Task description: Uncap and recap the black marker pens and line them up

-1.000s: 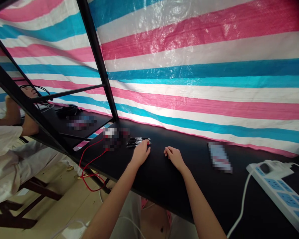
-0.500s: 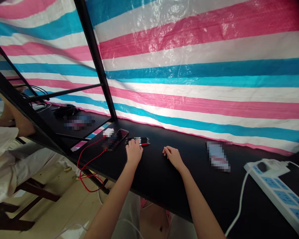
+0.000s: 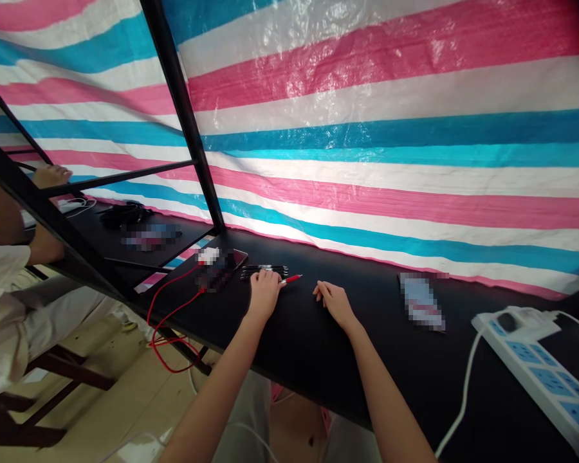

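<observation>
My left hand (image 3: 265, 292) is closed on a red pen (image 3: 292, 280), whose tip end sticks out to the right of the fingers. Right behind that hand, several black pens (image 3: 273, 267) lie side by side on the black desk (image 3: 309, 341); the hand covers part of them. My right hand (image 3: 335, 302) rests on the desktop to the right of the red pen, its fingers curled in. Whether anything small is inside those curled fingers is hidden.
Left of the pens lies a phone (image 3: 238, 258) beside a blurred item with a red cable (image 3: 171, 281). A blurred packet (image 3: 422, 302) and a white power strip (image 3: 535, 366) are on the right. A black metal frame (image 3: 188, 122) divides off another person (image 3: 4, 276) seated at left.
My left hand has drawn the red pen rightward, apart from the black pens. My right hand has hardly moved. At left, the other person's hand has come into view behind the frame.
</observation>
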Demonstrator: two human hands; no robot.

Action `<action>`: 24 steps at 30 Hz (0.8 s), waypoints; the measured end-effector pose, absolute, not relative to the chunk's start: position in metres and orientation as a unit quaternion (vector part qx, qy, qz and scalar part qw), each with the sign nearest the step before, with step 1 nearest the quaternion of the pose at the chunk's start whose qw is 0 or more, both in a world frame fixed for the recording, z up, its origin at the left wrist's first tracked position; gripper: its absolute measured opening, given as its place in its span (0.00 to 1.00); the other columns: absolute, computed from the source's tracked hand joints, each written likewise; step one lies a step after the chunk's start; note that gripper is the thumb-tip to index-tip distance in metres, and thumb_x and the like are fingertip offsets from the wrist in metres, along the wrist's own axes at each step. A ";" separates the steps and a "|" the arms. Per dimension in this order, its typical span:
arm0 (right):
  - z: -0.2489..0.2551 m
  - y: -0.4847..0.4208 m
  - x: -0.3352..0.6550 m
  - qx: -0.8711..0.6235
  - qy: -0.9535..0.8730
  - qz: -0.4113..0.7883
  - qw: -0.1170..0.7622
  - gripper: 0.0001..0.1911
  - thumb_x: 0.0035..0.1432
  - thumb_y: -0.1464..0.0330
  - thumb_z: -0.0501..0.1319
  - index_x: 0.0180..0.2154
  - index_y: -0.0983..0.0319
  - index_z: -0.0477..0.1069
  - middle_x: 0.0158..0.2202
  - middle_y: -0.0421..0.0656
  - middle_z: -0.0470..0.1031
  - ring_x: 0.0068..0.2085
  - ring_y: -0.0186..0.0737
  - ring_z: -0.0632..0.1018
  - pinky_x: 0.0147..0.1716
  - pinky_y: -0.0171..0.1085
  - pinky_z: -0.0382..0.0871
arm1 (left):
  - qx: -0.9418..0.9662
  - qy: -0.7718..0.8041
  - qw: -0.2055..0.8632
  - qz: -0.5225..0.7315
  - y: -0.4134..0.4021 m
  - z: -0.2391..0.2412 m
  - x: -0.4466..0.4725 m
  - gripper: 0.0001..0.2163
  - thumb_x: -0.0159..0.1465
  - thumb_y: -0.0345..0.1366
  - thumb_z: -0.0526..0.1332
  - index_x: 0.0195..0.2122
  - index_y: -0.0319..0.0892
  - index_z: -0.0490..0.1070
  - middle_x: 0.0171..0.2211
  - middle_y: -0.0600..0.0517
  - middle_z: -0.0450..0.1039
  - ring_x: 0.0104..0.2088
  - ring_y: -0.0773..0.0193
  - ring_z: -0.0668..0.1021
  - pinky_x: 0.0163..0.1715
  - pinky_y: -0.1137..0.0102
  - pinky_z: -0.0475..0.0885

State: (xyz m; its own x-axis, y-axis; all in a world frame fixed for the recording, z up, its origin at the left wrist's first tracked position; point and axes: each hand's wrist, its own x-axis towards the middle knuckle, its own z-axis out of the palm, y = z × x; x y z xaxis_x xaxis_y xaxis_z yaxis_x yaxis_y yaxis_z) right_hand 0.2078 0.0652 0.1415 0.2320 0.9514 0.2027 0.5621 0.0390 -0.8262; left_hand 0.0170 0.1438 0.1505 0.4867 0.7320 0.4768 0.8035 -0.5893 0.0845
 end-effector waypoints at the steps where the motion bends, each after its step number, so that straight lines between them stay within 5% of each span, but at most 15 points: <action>1: 0.143 0.065 0.208 -0.653 -0.577 0.233 0.431 0.24 0.59 0.55 0.43 0.28 0.60 0.71 0.22 0.39 0.71 0.20 0.31 0.68 0.26 0.33 0.62 | -0.859 -0.442 0.068 -0.249 0.143 0.152 0.018 0.07 0.62 0.39 0.52 0.34 0.43 0.66 0.33 0.48 0.69 0.38 0.57 0.67 0.43 0.61 0.55; 8: 0.144 0.068 0.209 -0.598 -0.582 0.321 0.447 0.23 0.55 0.54 0.50 0.47 0.59 0.69 0.30 0.40 0.75 0.20 0.31 0.68 0.29 0.34 0.64 | -0.878 -0.386 0.026 -0.280 0.135 0.161 0.023 0.08 0.62 0.40 0.52 0.37 0.44 0.66 0.34 0.51 0.71 0.39 0.61 0.68 0.47 0.62 0.54; 24: 0.147 0.068 0.210 -0.544 -0.472 0.364 0.591 0.22 0.49 0.54 0.57 0.39 0.62 0.74 0.28 0.43 0.74 0.17 0.27 0.61 0.16 0.31 0.56 | -0.919 -0.314 0.019 -0.237 0.126 0.166 0.031 0.12 0.63 0.44 0.50 0.35 0.44 0.69 0.34 0.51 0.70 0.38 0.62 0.66 0.44 0.64 0.55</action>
